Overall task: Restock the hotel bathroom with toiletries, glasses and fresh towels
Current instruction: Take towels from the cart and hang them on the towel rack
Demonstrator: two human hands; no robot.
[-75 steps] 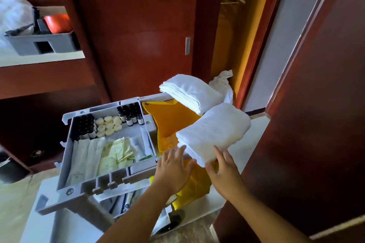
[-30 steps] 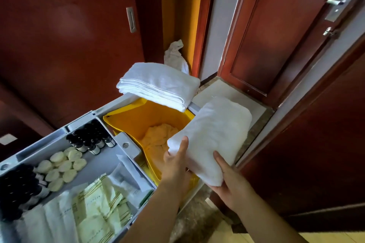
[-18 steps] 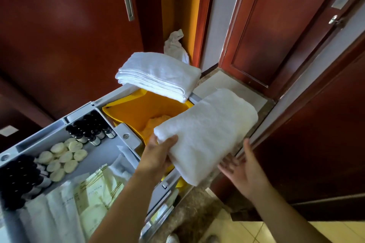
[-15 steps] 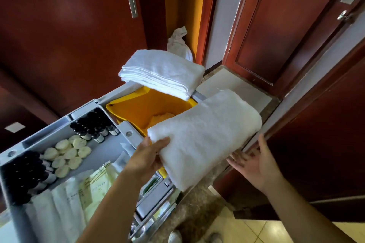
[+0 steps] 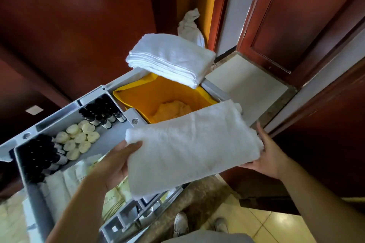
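Observation:
A folded white towel (image 5: 189, 148) is lifted off the cart and held level in front of me. My left hand (image 5: 116, 163) grips its left end from below, thumb on top. My right hand (image 5: 270, 156) supports its right end, fingers under the fold. A second folded white towel (image 5: 169, 57) lies across the far rim of the yellow laundry bag (image 5: 146, 98). The grey cart tray (image 5: 110, 136) holds dark small bottles (image 5: 102, 110), round pale soaps (image 5: 79, 138) and wrapped packets (image 5: 59, 185).
Dark red wooden doors stand ahead and to the right, with a door panel (image 5: 296, 16) at the back right. A crumpled white cloth (image 5: 190, 25) hangs behind the cart. A white floor mat (image 5: 248, 85) lies beyond the bag. My shoes (image 5: 180, 223) show on the stone threshold.
The towel came up off the yellow bag's rim and turned level. My right hand let go briefly, then came back under its right end. The view drew closer to the cart.

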